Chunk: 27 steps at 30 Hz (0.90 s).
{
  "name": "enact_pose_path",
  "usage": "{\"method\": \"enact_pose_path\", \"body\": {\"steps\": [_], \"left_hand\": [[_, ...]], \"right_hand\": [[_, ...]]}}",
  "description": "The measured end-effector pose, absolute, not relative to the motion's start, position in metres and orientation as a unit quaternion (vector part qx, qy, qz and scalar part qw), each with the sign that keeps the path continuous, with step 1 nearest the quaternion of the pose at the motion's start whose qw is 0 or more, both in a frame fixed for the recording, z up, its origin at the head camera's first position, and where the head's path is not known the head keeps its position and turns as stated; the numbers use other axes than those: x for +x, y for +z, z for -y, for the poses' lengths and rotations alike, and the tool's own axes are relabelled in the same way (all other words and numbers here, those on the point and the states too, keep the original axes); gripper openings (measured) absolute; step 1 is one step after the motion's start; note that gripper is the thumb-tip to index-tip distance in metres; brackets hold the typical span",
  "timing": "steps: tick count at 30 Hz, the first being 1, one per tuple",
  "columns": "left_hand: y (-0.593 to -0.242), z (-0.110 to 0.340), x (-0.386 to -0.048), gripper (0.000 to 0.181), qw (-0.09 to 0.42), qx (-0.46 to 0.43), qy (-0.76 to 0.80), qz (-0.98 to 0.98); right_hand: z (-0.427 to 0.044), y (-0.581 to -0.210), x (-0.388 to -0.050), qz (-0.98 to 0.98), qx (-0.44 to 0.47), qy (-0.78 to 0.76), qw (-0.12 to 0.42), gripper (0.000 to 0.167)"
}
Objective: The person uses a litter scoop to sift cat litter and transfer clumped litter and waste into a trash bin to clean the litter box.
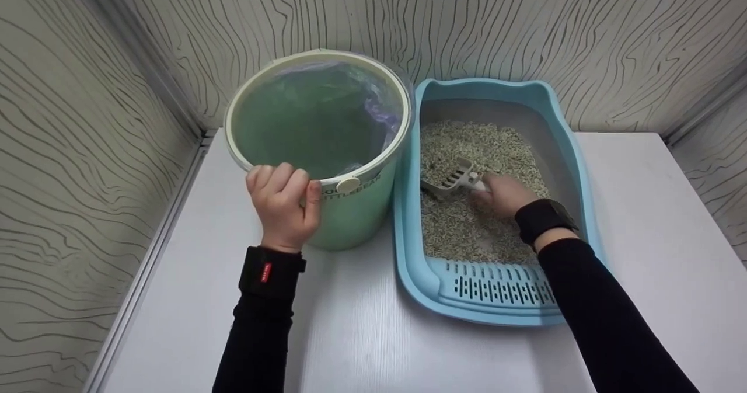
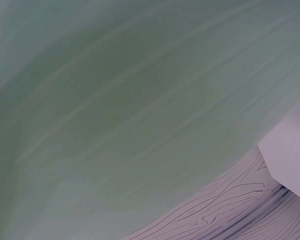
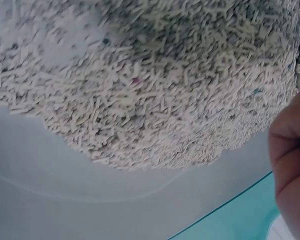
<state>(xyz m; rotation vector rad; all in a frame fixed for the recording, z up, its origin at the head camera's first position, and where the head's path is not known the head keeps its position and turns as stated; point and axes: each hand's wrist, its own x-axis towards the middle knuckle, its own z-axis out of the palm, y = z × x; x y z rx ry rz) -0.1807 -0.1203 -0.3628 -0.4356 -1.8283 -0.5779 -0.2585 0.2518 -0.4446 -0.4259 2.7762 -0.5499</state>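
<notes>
My left hand (image 1: 284,206) grips the front rim of a green trash bin (image 1: 350,223), its fingers curled over the edge. A clear plastic bag (image 1: 379,110) lines the bin. In my right hand (image 1: 508,195) is the handle of a pale slotted litter scoop (image 1: 458,180), low over the pellet litter (image 1: 481,142) in a blue litter box (image 1: 585,218). The scoop's head points toward the box's left wall. Part of my right hand (image 3: 292,155) shows at the edge of the right wrist view, with the scoop out of sight. The bin's side (image 2: 140,110) fills most of the left wrist view.
Bin and litter box stand side by side on a white tabletop (image 1: 350,334), close against the patterned back wall (image 1: 496,25). A slotted step (image 1: 502,288) forms the front of the box. Another patterned wall (image 1: 70,177) rises on the left.
</notes>
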Motion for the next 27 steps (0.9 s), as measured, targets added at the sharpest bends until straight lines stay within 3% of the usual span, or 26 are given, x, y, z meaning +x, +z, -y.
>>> {"method": "enact_pose_path", "body": {"steps": [15,27], "left_hand": [[-0.363,0.120,-0.181,0.056,0.555,-0.185,-0.247,0.772],[-0.364,0.121,-0.180,0.057,0.548,-0.180,-0.244,0.779]], "right_hand": [[-0.268,-0.423,-0.243,-0.953,-0.103,-0.282,0.033,0.040],[-0.272,-0.413,-0.229,-0.954,-0.070,-0.290,0.000,0.042]]}}
